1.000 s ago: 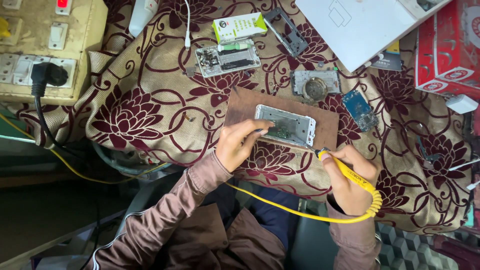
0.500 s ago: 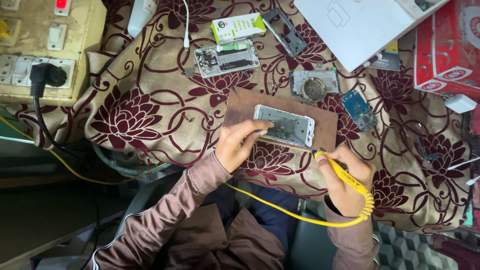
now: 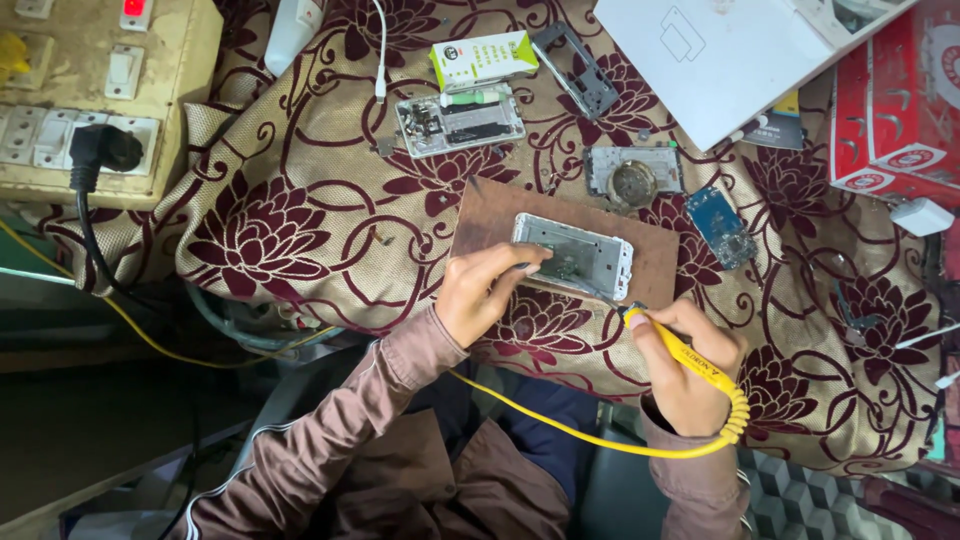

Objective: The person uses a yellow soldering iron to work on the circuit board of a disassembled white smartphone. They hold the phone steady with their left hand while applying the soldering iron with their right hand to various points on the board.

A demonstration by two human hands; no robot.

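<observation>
An opened phone frame (image 3: 573,255) lies on a brown board (image 3: 660,262) on a flower-patterned cloth. My left hand (image 3: 482,293) rests at the board's near left edge, fingertips pinching something thin at the frame's left end. My right hand (image 3: 692,365) grips a yellow soldering iron (image 3: 688,355), its thin tip reaching up-left to the frame's near edge. A yellow cord (image 3: 560,425) runs from the iron across my lap.
Behind the board lie another opened phone (image 3: 460,120), a green-white box (image 3: 483,58), a dark frame (image 3: 576,70), a part with a round coil (image 3: 633,172), a blue circuit board (image 3: 719,224). A white panel (image 3: 740,55), red boxes (image 3: 895,100), and a socket board with black plug (image 3: 95,150) surround them.
My right hand with the iron has shifted slightly, bringing the tip closer to the phone frame. My left hand stays at the frame's left end.
</observation>
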